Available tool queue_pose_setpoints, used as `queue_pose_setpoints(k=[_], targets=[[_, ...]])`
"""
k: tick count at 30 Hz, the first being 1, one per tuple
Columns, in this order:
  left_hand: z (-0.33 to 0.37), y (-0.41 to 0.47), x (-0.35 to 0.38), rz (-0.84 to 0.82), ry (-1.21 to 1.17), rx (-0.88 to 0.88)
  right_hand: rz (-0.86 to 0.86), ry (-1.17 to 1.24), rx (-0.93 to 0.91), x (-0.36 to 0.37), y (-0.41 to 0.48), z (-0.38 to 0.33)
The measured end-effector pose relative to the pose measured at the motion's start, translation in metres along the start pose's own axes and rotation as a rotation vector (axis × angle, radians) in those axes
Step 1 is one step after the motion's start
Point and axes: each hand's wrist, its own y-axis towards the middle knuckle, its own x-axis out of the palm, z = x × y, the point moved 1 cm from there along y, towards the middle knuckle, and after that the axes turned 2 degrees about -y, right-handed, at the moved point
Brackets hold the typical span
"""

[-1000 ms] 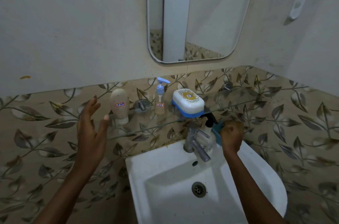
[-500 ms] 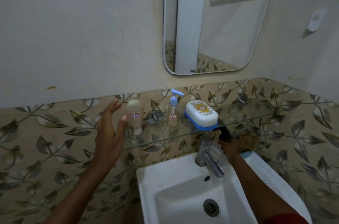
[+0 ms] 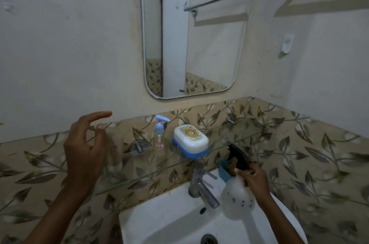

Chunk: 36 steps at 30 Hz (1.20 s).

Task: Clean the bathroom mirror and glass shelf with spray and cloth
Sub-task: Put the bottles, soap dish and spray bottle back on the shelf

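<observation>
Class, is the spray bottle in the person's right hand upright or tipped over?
Roughly upright: the spray bottle has its black trigger head on top, its neck gripped by the right hand.

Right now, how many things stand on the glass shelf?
3: a beige tube, partly behind the left hand; a pump bottle in the middle; a soap box at the right. The hand may hide more.

A mirror [image 3: 191, 34] hangs on the wall above a glass shelf [image 3: 247, 135] carrying, left to right, a tube [image 3: 116, 152], a pump bottle [image 3: 159, 140] and a soap box [image 3: 190, 140]. Below it, a tap [image 3: 199, 181] stands behind the sink [image 3: 169, 221]. The right hand [image 3: 254, 179] holds a spray bottle [image 3: 237, 197] right of the tap; the left hand [image 3: 83, 151] hovers before the tube.
</observation>
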Motion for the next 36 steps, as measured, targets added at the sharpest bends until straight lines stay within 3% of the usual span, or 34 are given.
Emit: queue_pose_setpoints(k=[10, 24, 36], targets=[[-0.010, 0.001, 0.031, -0.035, -0.013, -0.047, 0.009, 0.133, -0.004, -0.040, -0.008, -0.030], [-0.025, 0.000, 0.015, -0.096, 0.013, -0.069, 0.190, 0.081, -0.282, -0.081, 0.092, -0.177], [-0.029, 0.003, 0.012, -0.157, 0.017, -0.084, 0.143, -0.016, -0.173, -0.040, 0.168, -0.170]])
